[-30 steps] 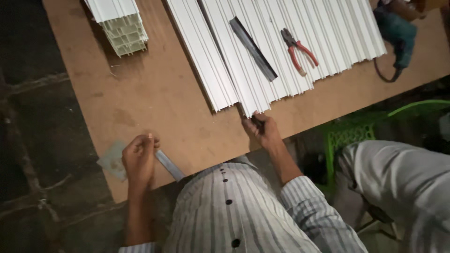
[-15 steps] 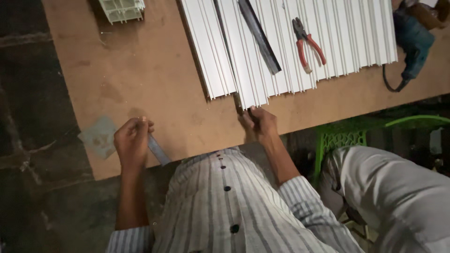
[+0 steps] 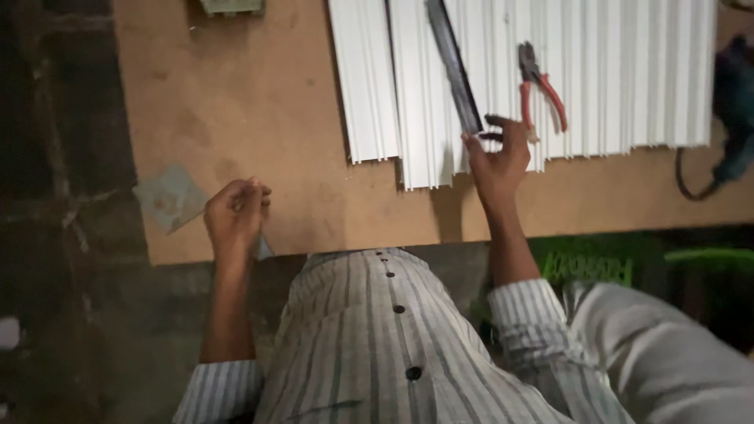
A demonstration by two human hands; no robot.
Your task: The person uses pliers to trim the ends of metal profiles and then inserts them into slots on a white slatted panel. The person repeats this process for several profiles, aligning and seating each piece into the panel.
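At the near edge of the brown desk [image 3: 259, 110], the left hand [image 3: 234, 216] is curled into a narrow grip around a thin grey strip [image 3: 263, 248], of which only a short end shows below the fist, over the desk's rim. Just left of that hand lies one pale square scrap [image 3: 169, 196], half off the edge. Between the left hand and the white panels [image 3: 628, 78] the desk is bare, giving open room.

The right hand [image 3: 497, 157] is raised over the panels' near ends, fingers loosely spread, thumb and forefinger pinching the near tip of one dark flat bar [image 3: 454, 67] that runs slantwise up the panels. One pair of red-handled pliers [image 3: 538, 82] lies just right of the bar, on the panels.

The panels lie side by side; their ribs blur together, so I cannot count them, and their far ends are cut off at the top. A dark power tool [image 3: 734, 110] with its cord is cut off at the right edge. A pale block [image 3: 229, 6] at the top is mostly out of view.
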